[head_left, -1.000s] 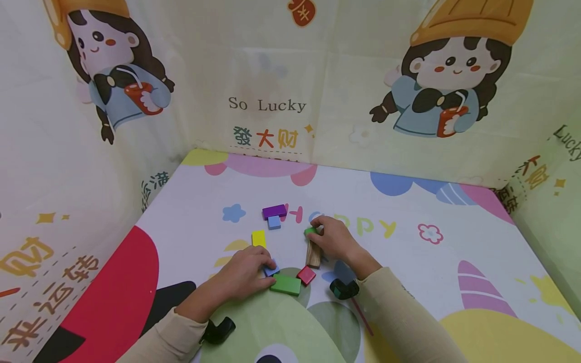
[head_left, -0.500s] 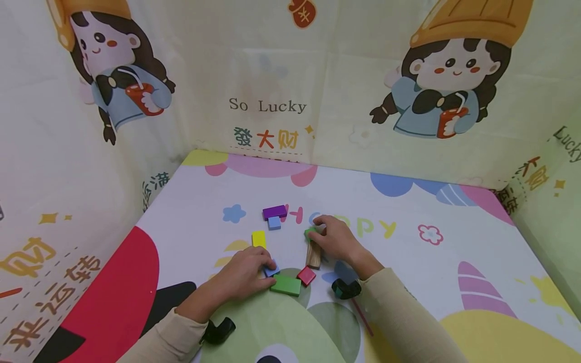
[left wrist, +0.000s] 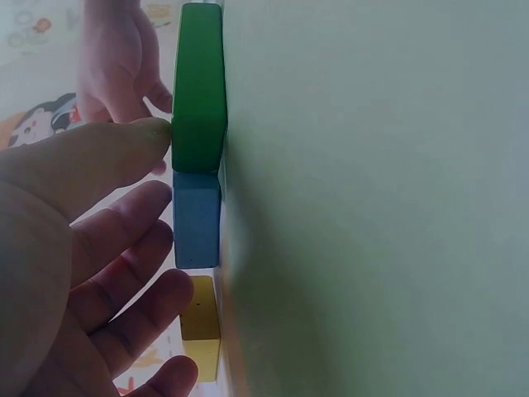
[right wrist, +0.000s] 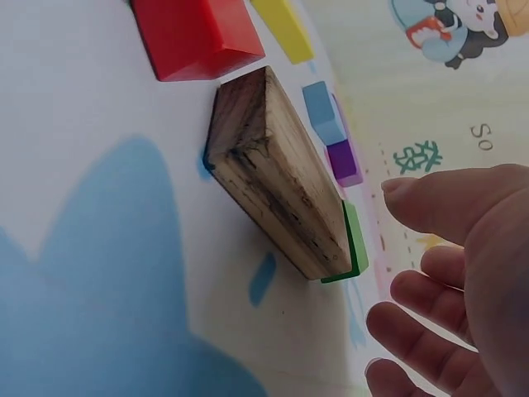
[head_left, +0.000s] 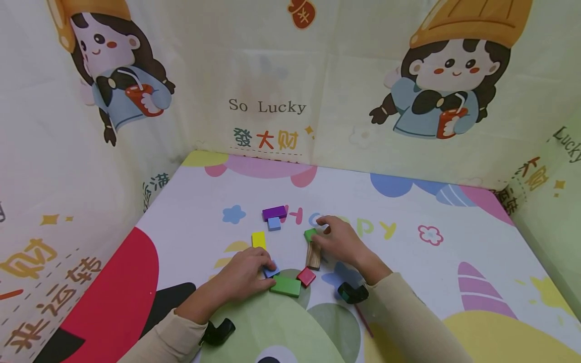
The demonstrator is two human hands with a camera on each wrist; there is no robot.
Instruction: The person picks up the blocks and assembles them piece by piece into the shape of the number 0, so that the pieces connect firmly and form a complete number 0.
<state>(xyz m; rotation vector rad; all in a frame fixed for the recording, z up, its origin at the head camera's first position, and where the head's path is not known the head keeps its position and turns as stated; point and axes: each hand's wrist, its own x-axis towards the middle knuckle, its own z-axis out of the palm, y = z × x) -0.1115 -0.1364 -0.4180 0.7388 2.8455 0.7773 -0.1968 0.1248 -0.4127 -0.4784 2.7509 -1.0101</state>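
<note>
My left hand (head_left: 245, 272) rests by the near blocks, its thumb tip at the green block (left wrist: 198, 91) and its fingertips at the blue block (left wrist: 197, 219). These two blocks touch end to end in the left wrist view. Behind them lies a yellow block (head_left: 258, 239), close to a fingertip. My right hand (head_left: 340, 242) hovers beside a bare wooden block (right wrist: 273, 178), fingers loosely bent and holding nothing. A small green block (head_left: 310, 234) sits at the wooden block's far end. At its near end is a red block (head_left: 306, 276), set at an angle.
A purple block (head_left: 274, 213) and a small light blue block (head_left: 274, 223) lie together at the back of the group. The blocks form a rough ring on the printed tabletop (head_left: 399, 262). Patterned cloth walls (head_left: 336, 111) stand around the table.
My right hand has drawn back slightly to the right from the small green block, uncovering more of it. The left hand has stayed in place.
</note>
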